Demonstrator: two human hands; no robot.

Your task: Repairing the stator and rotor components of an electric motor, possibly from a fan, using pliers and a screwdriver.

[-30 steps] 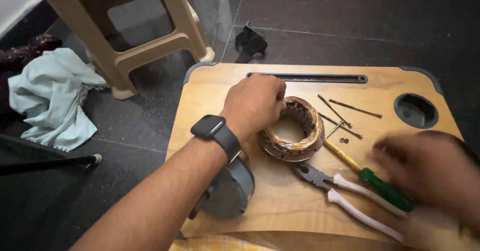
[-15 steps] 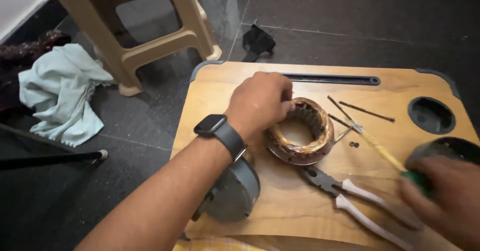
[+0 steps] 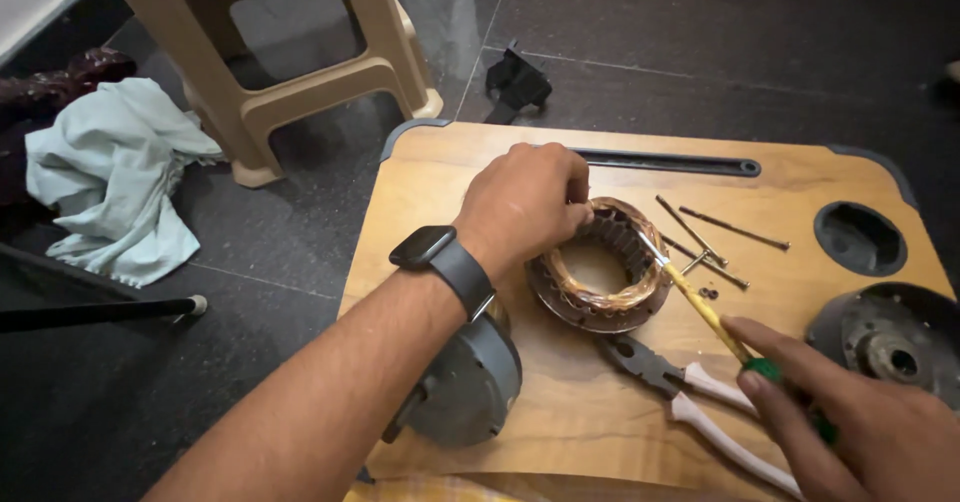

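So here we've got our left hand (image 3: 525,202) curled over the top rim of the round motor stator with copper windings (image 3: 600,267), fingers bent down and pinching its upper edge to hold it steady. The stator sits flat roughly mid-board on the light wooden lap table with dark rounded corners (image 3: 560,402). There's a dark smartwatch (image 3: 425,247) on that wrist.

Our right hand (image 3: 860,427) comes in from the lower right, closed around the green handle of the yellow-shafted screwdriver (image 3: 705,312). The shaft slants up and left, and its metal tip lands on the right side of the stator's rim, right at the windings.

Just below the stator lie the white-handled pliers (image 3: 700,397), jaws pointing up-left, handles running under our right hand. A grey round motor housing cap (image 3: 465,387) sits at the board's lower left, partly under our forearm. Over on the right edge there's another dark round motor end plate (image 3: 890,347), with the table's round cup hole (image 3: 860,237) just above it. A few long thin bolts (image 3: 720,232) are scattered to the right of the stator, plus a couple of tiny nuts we can barely make out.

Off the board: a beige plastic stool (image 3: 300,72) on the dark tiled floor, a pale blue rag (image 3: 115,177) to the left, and a small black plastic part (image 3: 517,82) near the table's top edge.
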